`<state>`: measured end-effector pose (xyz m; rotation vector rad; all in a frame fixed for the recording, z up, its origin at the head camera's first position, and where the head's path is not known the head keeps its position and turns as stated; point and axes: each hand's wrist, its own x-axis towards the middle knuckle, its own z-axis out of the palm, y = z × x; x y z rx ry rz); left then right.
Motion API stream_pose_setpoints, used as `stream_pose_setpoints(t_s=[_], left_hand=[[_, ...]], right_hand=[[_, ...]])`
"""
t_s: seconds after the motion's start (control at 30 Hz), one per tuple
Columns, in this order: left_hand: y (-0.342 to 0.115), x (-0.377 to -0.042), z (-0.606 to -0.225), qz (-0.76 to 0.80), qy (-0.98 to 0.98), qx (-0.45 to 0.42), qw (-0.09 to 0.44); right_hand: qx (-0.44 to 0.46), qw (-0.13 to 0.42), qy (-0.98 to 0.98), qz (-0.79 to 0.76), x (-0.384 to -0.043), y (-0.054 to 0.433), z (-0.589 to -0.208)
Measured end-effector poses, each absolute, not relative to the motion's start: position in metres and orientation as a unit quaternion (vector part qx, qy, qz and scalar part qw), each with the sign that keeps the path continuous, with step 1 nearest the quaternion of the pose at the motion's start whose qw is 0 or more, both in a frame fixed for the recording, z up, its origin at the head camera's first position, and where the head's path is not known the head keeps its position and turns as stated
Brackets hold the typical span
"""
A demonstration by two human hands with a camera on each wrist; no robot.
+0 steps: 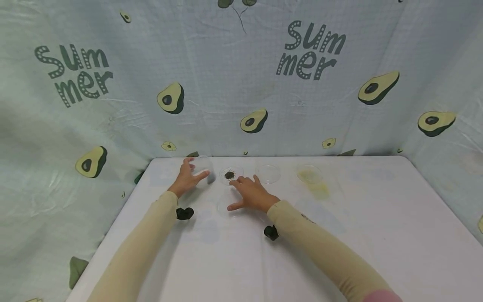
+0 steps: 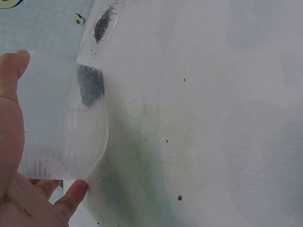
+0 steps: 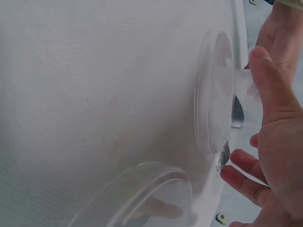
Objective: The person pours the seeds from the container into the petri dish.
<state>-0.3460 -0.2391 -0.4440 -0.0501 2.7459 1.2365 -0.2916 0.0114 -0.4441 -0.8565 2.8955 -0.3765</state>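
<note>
My left hand (image 1: 185, 179) grips a clear plastic cup (image 1: 203, 164), thumb on one side and fingers on the other. In the left wrist view dark grey granules (image 2: 90, 85) are gathered at one side of the cup's base. Right of the cup lies a clear shallow dish holding a small dark heap (image 1: 229, 175). My right hand (image 1: 253, 194) is spread low over the table, its fingertips near that dish and its thumb stretched apart. A clear round dish (image 3: 202, 104) lies by this hand, and nothing is between its fingers.
Another clear dish (image 1: 268, 174) and one with yellowish contents (image 1: 309, 173) continue the row to the right. Pale yellow-green stains and several dark specks mark the white table (image 1: 377, 235). A printed curtain (image 1: 211, 63) hangs behind the far edge.
</note>
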Motion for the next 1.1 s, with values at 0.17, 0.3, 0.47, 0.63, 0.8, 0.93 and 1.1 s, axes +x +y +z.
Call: stream_pose_setpoints(t_s=[0.17,0.3,0.47,0.63,0.8,0.93,1.1], left_hand=[[-0.240,-0.347,-0.445,0.407,0.911,-0.013,0.061],[-0.240,-0.348,-0.446,0.408,0.911,-0.011,0.063],[-0.240,-0.349,-0.447,0.406,0.912,-0.012,0.066],[-0.239,-0.349,-0.447,0.404,0.912,-0.012,0.067],[-0.239,-0.347,-0.446,0.404,0.912,-0.014,0.066],[-0.238,-0.347,-0.445,0.403,0.913,-0.013,0.066],[-0.240,-0.347,-0.446,0.403,0.913,-0.014,0.067]], right_hand=[[-0.287,0.055,0.951,-0.096,-0.289,0.012,-0.446],[-0.293,0.057,0.951,-0.084,-0.288,0.013,-0.448],[-0.299,0.051,0.949,-0.082,-0.284,0.014,-0.450],[-0.312,0.033,0.946,-0.079,-0.281,0.015,-0.452],[-0.320,0.028,0.945,-0.064,-0.279,0.015,-0.452],[-0.319,0.024,0.946,-0.050,-0.278,0.014,-0.453],[-0.316,0.026,0.948,-0.038,-0.277,0.012,-0.453]])
